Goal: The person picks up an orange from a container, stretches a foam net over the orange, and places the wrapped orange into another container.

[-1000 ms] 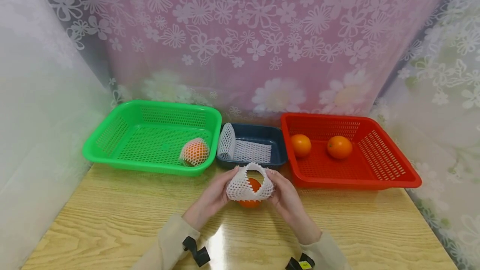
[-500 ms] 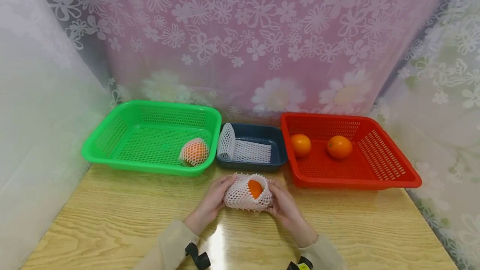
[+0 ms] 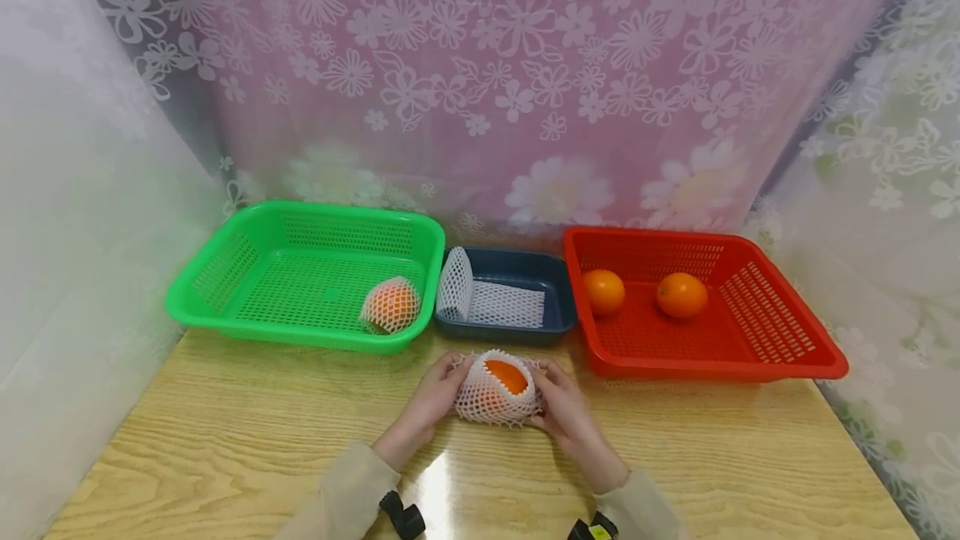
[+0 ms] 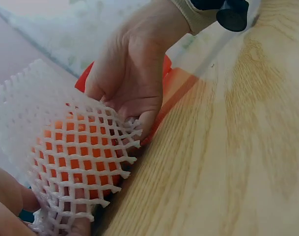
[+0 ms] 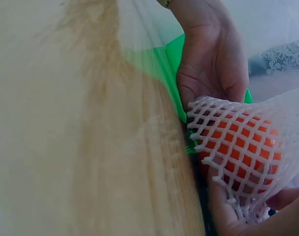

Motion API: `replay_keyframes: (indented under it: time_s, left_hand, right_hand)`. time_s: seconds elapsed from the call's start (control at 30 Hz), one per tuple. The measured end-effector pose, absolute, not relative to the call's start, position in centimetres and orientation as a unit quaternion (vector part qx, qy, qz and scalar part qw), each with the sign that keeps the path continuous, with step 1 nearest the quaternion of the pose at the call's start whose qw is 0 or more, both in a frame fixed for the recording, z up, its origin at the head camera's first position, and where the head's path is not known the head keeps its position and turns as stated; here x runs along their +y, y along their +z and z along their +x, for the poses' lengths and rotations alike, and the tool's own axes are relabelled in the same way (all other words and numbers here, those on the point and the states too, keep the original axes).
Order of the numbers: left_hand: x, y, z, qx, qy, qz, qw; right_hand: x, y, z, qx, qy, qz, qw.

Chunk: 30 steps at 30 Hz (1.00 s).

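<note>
A white foam fruit net (image 3: 480,403) is stretched around an orange (image 3: 507,376) at the front middle of the table; the fruit shows bare through the net's open mouth. My left hand (image 3: 429,400) pinches the net's left side, and my right hand (image 3: 566,408) grips its right side. In the left wrist view the mesh (image 4: 85,162) covers the orange's side, with its cut edge toward the table. The right wrist view has the orange (image 5: 245,147) behind the mesh, fingers of both hands at the net's ends.
A green basket (image 3: 300,332) at left holds one netted orange (image 3: 394,307). Behind the hands, a dark blue tray (image 3: 558,294) holds flat foam nets (image 3: 506,305). At right, a red basket (image 3: 712,365) contains two bare oranges (image 3: 681,296). A flowered curtain (image 3: 480,65) hangs behind.
The net has come down over the orange, which earlier showed below it. Both hands have lowered toward the table, and the net's opening has turned to show more of the fruit's top.
</note>
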<state>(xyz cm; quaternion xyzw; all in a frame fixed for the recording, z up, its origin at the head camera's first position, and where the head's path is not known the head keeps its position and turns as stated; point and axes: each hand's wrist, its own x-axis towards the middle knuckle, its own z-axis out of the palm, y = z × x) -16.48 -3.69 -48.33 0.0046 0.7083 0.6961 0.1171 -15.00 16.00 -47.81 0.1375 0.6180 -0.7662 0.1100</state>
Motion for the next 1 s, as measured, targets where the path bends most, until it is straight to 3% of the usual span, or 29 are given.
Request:
replay_keyframes:
  time_s: [0.13, 0.5, 0.73, 0.87, 1.0]
  left_hand:
    - [-3.6, -48.2, -16.4, 0.685, 0.718, -0.005, 0.122]
    - [-3.7, -46.9, -16.4, 0.662, 0.745, 0.007, 0.081]
    - [-3.7, -47.2, -15.8, 0.658, 0.744, 0.028, 0.112]
    - [-3.7, -47.1, -15.6, 0.621, 0.771, 0.018, 0.143]
    - [-3.7, -47.0, -15.6, 0.581, 0.795, 0.002, 0.177]
  right_hand:
    - [15.7, -47.6, -15.1, 0.619, -0.767, 0.127, 0.115]
    - [15.8, -45.3, -14.9, 0.569, -0.794, 0.042, 0.209]
    - [15.7, -44.2, -14.1, 0.555, -0.798, -0.001, 0.236]
    - [15.3, -44.0, -13.9, 0.561, -0.801, -0.015, 0.209]
    - [14.7, -44.3, -13.8, 0.599, -0.791, 0.014, 0.124]
